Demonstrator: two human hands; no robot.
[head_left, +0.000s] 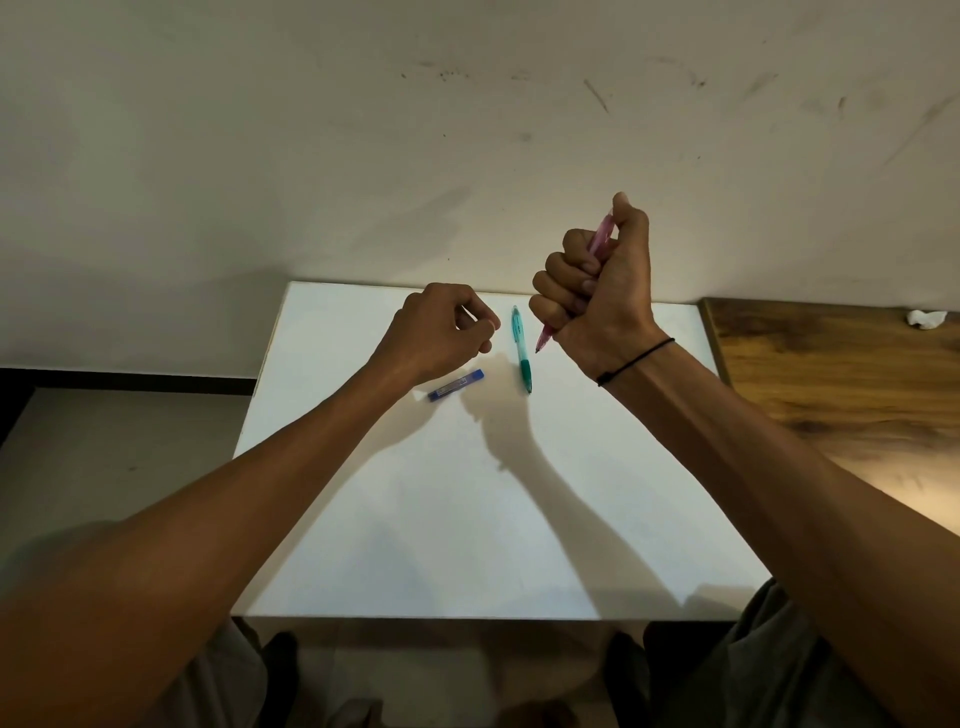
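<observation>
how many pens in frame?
2. The pink pen is gripped in the right hand, above the white table; the teal pen lies on that table. The blue tube beside it is not counted.

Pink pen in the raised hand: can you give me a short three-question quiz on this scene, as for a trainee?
1. True or false: the right hand grips the pink pen in a fist, above the white table.
2. Which lies flat on the table? A) teal pen B) scissors C) ruler
3. Fill in: the blue case lies nearest the ___ hand.
Key: 1 true; 2 A; 3 left hand.
</observation>
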